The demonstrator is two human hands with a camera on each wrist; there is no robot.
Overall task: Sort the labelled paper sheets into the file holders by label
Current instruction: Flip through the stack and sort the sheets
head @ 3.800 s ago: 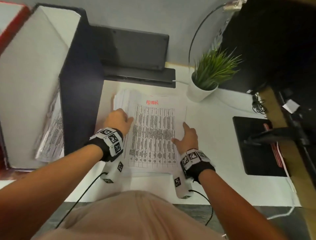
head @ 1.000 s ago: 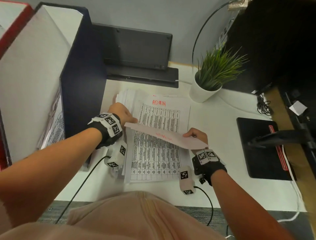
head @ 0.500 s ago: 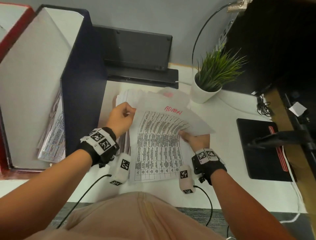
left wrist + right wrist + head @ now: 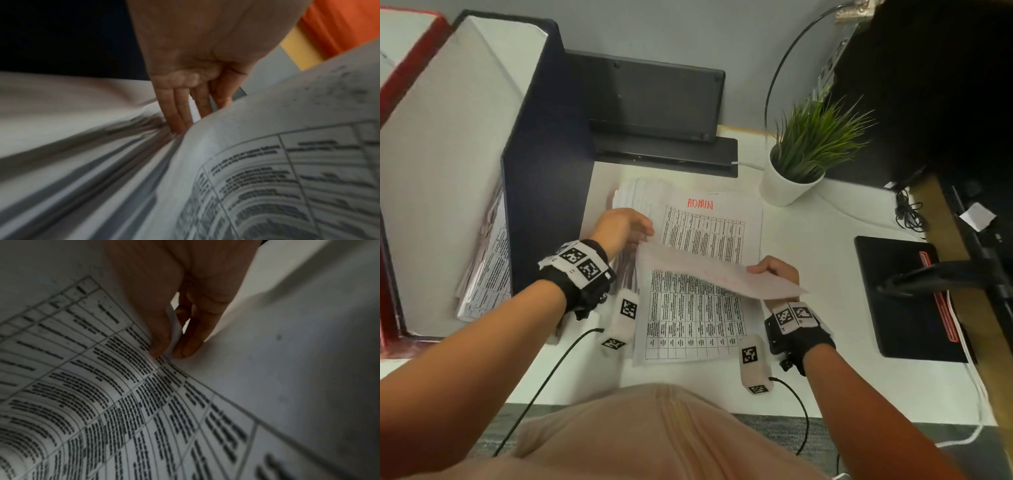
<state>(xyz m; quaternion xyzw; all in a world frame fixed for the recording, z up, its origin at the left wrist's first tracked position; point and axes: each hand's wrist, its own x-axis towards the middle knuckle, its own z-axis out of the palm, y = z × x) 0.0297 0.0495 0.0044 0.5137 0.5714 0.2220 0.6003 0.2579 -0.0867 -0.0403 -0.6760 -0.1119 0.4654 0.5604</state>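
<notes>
Pinched between thumb and fingers of right hand at its right edge: top sheet, folded back toward the body, blank underside up, printed half lying on the pile. Left hand at the sheet's left edge, fingers extended and close together against the fanned edges of paper stack; whether thumb grips the sheet cannot be told.

Largest to smallest:
- White desk, backed by a grey wall; bare surface to the right of the stack and along the near edge.
- Dark file holder, upright at the left, just beside the stack; printed sheets already leaning inside its white-walled compartment.
- Red file holder at the far left, mostly cut off.
- Black device against the wall, behind the stack.
- Black pad at right, well apart from the papers.
- Potted plant in a white pot, near the stack's far right corner.
- Next sheet, exposed flat on the stack, headed "ADMIN" in red over a printed table.
</notes>
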